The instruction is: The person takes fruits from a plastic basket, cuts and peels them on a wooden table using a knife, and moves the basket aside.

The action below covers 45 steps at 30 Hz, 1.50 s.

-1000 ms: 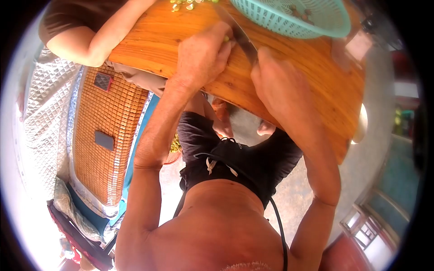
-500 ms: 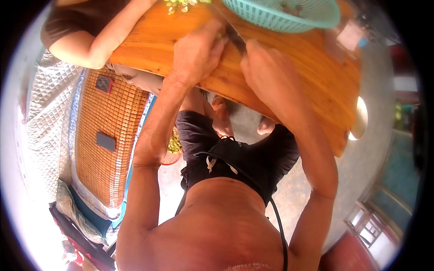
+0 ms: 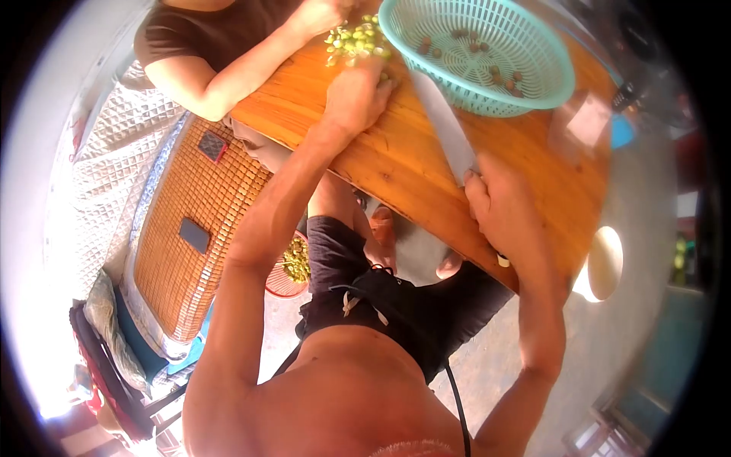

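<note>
My right hand [image 3: 499, 199] is wrapped round the handle of a knife [image 3: 444, 126], whose wide blade points up and left over the wooden table [image 3: 396, 164]. Beside a pile of small green pieces [image 3: 356, 39] is my left hand [image 3: 355, 97], its fingers bent together; what they hold, if anything, is too small to name. A turquoise basket [image 3: 487, 103] with several small brown pieces in it stands beyond the blade.
At the upper left another person's forearm [image 3: 247, 72] rests on the table, with a hand by the green pile. A red basket [image 3: 284, 286] of green pieces stands on the floor. A clear container [image 3: 582, 122] is right of the turquoise basket.
The knife has moved right and toward me in my right hand, away from my left hand. My left hand is now at the green pile. More of the turquoise basket shows.
</note>
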### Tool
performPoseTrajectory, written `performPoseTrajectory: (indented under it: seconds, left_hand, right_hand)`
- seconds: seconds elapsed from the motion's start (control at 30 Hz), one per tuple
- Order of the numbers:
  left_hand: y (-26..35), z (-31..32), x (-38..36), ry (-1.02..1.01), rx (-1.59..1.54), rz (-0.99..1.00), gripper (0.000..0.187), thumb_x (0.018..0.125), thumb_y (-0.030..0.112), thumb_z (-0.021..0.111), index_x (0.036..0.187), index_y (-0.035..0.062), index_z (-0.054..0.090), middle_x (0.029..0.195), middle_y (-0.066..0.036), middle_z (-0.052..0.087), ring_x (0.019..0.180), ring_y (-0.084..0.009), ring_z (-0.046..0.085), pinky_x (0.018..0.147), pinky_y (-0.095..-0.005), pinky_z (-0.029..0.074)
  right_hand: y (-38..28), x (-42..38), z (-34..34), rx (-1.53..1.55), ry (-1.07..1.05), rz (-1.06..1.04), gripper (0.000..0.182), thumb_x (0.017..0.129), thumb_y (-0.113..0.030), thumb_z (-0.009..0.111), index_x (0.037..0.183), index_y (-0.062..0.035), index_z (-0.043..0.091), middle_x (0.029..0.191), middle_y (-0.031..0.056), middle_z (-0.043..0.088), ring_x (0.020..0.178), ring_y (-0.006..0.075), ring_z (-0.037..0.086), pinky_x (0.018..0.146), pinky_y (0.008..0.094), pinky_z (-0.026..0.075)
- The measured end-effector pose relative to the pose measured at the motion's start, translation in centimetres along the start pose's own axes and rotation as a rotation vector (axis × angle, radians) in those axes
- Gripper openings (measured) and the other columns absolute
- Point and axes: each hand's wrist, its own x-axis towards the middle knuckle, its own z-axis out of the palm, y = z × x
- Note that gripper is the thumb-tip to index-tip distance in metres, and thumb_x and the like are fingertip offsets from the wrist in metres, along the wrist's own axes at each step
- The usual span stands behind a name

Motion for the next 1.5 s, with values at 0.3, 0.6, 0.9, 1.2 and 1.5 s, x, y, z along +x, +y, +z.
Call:
performPoseTrajectory:
  seconds: [0.3, 0.6, 0.9, 1.2, 1.5]
  left_hand:
    - [1.0, -1.3, -0.6, -0.087, -0.097, -0.054, 0.024, 0.096, 0.024, 0.066, 0.115, 0.0131, 0.075, 0.107, -0.017, 0.075, 0.094, -0.0379, 0.070, 0.082, -0.0435, 0.056]
    - [3.6, -1.2, -4.1, -0.178, 0.114, 0.108, 0.028, 0.099, 0.012, 0.055, 0.126, 0.0065, 0.058, 0.110, -0.022, 0.065, 0.101, -0.0436, 0.065, 0.083, -0.0509, 0.055]
    - [4.4, -0.8, -4.0, -0.143, -0.068, 0.017, 0.025, 0.095, 0.017, 0.069, 0.118, 0.0128, 0.060, 0.095, -0.017, 0.071, 0.091, -0.0422, 0.068, 0.078, -0.0478, 0.056]
    - [3.6, -1.2, -4.4, -0.079, -0.166, 0.098, 0.018, 0.091, 0.017, 0.074, 0.109, 0.0116, 0.073, 0.098, -0.012, 0.071, 0.088, -0.0346, 0.069, 0.078, -0.0402, 0.056]
    - [3.6, -1.3, -4.9, -0.057, -0.134, 0.038, 0.019, 0.089, 0.016, 0.078, 0.106, 0.0101, 0.073, 0.096, -0.011, 0.071, 0.087, -0.0314, 0.070, 0.077, -0.0390, 0.056]
  right_hand:
    - [0.4, -0.3, 0.2, -0.065, -0.006, -0.018, 0.024, 0.102, -0.022, 0.054, 0.100, 0.0018, 0.056, 0.084, 0.0288, 0.062, 0.083, 0.0496, 0.059, 0.076, 0.0543, 0.044]
    - [0.7, 0.4, 0.7, 0.012, 0.011, 0.031, 0.024, 0.101, -0.022, 0.053, 0.097, 0.0015, 0.059, 0.092, 0.0295, 0.066, 0.088, 0.0508, 0.061, 0.077, 0.0565, 0.045]
    - [0.5, 0.2, 0.4, 0.017, 0.037, 0.012, 0.025, 0.100, -0.022, 0.053, 0.098, 0.0025, 0.057, 0.095, 0.0317, 0.064, 0.092, 0.0525, 0.059, 0.079, 0.0573, 0.044]
    - [-0.1, 0.1, 0.3, 0.010, 0.036, 0.020, 0.024, 0.100, -0.020, 0.054, 0.093, 0.0021, 0.056, 0.090, 0.0301, 0.064, 0.087, 0.0523, 0.059, 0.076, 0.0582, 0.044]
    - [-0.5, 0.4, 0.6, -0.199, 0.103, -0.095, 0.022, 0.099, -0.018, 0.054, 0.091, 0.0014, 0.060, 0.089, 0.0280, 0.067, 0.086, 0.0516, 0.061, 0.077, 0.0592, 0.047]
